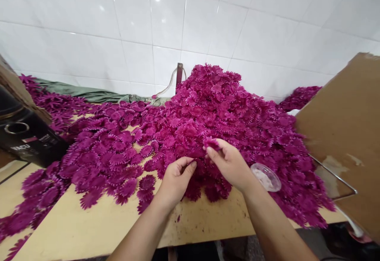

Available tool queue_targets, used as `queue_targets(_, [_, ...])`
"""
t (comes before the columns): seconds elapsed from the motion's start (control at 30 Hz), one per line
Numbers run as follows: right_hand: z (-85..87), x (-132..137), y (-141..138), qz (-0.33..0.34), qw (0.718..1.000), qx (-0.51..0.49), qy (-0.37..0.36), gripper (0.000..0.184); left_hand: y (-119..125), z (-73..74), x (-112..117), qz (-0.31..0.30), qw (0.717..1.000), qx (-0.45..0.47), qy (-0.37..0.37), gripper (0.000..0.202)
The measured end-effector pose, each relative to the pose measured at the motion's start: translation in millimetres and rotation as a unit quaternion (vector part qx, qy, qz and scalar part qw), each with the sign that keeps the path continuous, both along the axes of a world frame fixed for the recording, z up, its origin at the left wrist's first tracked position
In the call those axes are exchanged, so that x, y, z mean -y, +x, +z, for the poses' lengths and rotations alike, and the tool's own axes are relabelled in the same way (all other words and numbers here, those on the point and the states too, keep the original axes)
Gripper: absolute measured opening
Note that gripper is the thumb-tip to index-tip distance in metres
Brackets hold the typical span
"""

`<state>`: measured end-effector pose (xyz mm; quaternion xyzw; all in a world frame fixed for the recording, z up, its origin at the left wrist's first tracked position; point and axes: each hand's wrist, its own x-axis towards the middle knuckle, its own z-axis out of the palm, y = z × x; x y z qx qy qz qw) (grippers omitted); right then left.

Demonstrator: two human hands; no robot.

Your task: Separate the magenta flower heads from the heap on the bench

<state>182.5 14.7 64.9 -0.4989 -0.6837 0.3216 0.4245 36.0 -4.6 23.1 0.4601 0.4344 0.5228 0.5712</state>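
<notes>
Here's the right hand [230,161] with a small frilly magenta flower [211,143] pinched between thumb and fingers, held up just before the tall heap of magenta blooms [219,103], while the left hand [177,177] sits beside it, thumb and fingertips drawn together, on what, if anything, I can't tell! One piece in hand, then, and by my reckoning plenty left, with flat, serrated magenta discs [117,159] strewn loose leftward across the pale wooden counter [208,223], though which of all these are finished can't be made out!
</notes>
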Motion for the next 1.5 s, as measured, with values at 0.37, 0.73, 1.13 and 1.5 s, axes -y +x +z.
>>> queue_targets(0.37, [-11.0,8.3,-19.4,0.125,0.982,-0.049,-0.133,0.016,4.6,-11.0,-9.6,0.049,0.998,0.01,-0.025,0.029])
queue_targets(0.73, [-18.0,-19.6,-9.6,-0.143,0.985,0.068,0.064,0.011,18.0,-6.9,-10.6,0.035,0.996,0.078,-0.031,0.028])
queue_targets(1.13, [-3.5,-27.8,19.1,-0.142,0.963,0.151,0.172,0.023,14.4,-9.1,-12.8,0.014,0.99,0.121,-0.074,0.031])
queue_targets(1.5, [1.3,0.2,-12.1,0.105,0.989,0.009,-0.103,0.007,20.9,-9.2,-15.1,0.007,0.99,0.124,-0.066,0.045])
